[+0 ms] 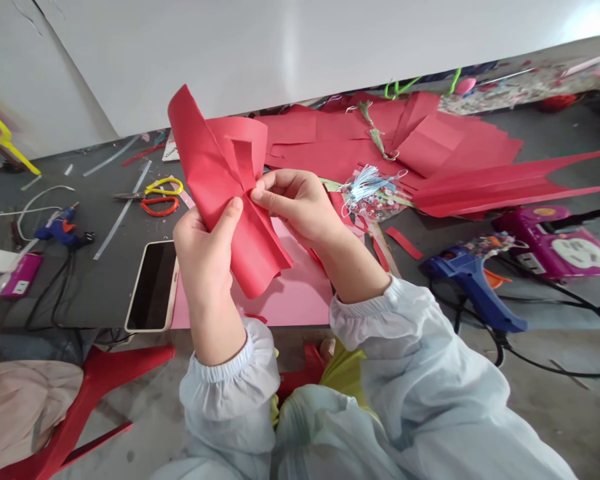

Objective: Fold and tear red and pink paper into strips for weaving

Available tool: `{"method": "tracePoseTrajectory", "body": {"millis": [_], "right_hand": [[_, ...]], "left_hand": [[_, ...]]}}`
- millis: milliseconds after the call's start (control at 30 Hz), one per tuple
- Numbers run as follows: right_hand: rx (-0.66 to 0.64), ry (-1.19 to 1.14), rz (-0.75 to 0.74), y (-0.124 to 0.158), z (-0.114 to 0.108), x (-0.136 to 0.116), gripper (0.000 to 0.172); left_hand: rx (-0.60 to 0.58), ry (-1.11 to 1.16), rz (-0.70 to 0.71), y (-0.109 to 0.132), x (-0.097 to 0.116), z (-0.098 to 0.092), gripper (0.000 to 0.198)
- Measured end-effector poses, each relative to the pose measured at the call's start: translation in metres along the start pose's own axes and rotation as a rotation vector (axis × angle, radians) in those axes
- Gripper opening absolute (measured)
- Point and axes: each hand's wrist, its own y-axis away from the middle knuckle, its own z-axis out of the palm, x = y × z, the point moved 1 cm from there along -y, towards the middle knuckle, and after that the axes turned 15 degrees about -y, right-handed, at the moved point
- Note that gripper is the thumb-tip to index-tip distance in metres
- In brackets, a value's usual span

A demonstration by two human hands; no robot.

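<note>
Above the table's front edge, a folded sheet of red paper (205, 167) is held up, its sides curled and a slot-like cut or fold near its upper right. My left hand (207, 250) grips it from the lower left, thumb pressed on the front and fingers hidden behind. At the paper's middle right, my right hand (295, 207) pinches a creased edge between thumb and forefinger. Below lies a pink sheet (300, 300) on the table. Scissors (155, 197) with yellow and orange handles rest left of the hands.
A phone (153, 287) lies at the left front edge. Blue glue guns (473, 280) with cables sit at both sides, near purple power strips (555, 243). Stacked red paper (340, 133) covers the back, with a light-blue tassel (365, 189) in front. A red stool (100, 380) stands lower left.
</note>
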Motion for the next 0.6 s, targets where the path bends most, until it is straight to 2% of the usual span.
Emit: {"method": "tracePoseTrajectory", "body": {"millis": [333, 600], "right_hand": [[0.053, 0.02, -0.002, 0.0001, 0.0073, -0.0034, 0.038], [0.047, 0.039, 0.014, 0.0015, 0.0063, -0.0063, 0.035]], "left_hand": [[0.038, -0.03, -0.003, 0.0011, 0.0001, 0.0022, 0.025], [0.053, -0.021, -0.001, -0.0009, -0.0017, 0.0005, 0.023]]}}
